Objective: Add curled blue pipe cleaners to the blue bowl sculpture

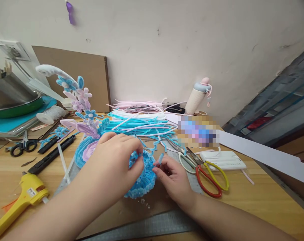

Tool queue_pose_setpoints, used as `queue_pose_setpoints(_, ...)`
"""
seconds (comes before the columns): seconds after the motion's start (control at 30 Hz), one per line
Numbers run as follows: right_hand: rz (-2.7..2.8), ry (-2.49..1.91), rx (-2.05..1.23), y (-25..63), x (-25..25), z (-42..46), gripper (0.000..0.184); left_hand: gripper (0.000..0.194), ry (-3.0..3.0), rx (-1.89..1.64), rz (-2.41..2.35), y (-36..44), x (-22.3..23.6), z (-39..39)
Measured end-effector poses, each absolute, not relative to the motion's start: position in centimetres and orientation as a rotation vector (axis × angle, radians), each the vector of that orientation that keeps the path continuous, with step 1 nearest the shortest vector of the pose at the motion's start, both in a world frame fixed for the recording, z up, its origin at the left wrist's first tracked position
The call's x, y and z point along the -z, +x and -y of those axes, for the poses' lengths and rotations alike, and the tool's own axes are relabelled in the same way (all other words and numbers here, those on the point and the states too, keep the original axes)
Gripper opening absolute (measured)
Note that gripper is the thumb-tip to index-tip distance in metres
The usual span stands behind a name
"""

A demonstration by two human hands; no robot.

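Observation:
A round, ruffled bundle of blue pipe cleaners [144, 184] lies in front of me on brown cardboard. Over its left and upper side is my left hand [120, 155], thumb and fingers pinched together; what is between them is hidden. On the bundle's right, my right hand [174, 172] is closed in a pinch on a short, light blue pipe cleaner [161, 158]. Just behind my left hand stands a pipe-cleaner flower arrangement [84, 100] in blue, pink and white, with a coiled blue and lilac base [81, 160]. Small clear beads [143, 201] lie below the bundle.
Loose pipe cleaners [141, 122] are piled behind my hands. Red-and-yellow-handled scissors [208, 177] and a white power bank [224, 160] lie right. A yellow glue gun [28, 192], black scissors [24, 145] and a black cutter [51, 155] are left. A bottle [195, 98] stands by the wall.

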State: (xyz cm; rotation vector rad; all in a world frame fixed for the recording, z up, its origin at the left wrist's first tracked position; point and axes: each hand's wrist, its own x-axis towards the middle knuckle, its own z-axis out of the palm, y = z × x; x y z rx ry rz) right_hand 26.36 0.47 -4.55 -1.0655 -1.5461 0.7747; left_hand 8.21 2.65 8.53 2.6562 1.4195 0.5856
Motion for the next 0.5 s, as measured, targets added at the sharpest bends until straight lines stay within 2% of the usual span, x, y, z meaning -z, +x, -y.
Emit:
queue_pose_setpoints(0.13, 1.549, -1.074, -0.762, 26.3, 4.4, -0.4, 0.012, 0.014, 2.606, -0.583, -1.520, 8.0, -8.5, -3.2)
queue_pose_setpoints(0.3, 1.555, -1.084, -0.743, 26.3, 4.4, -0.5, 0.013, 0.018, 2.515, -0.571, -1.394, 7.3, -9.0, -4.0)
queue_pose_setpoints(0.5, 1.560, -1.081, -0.742, 26.4, 4.3, -0.4, 0.013, 0.019, 2.747, -0.523, -1.368, 6.0, -9.6, -4.6)
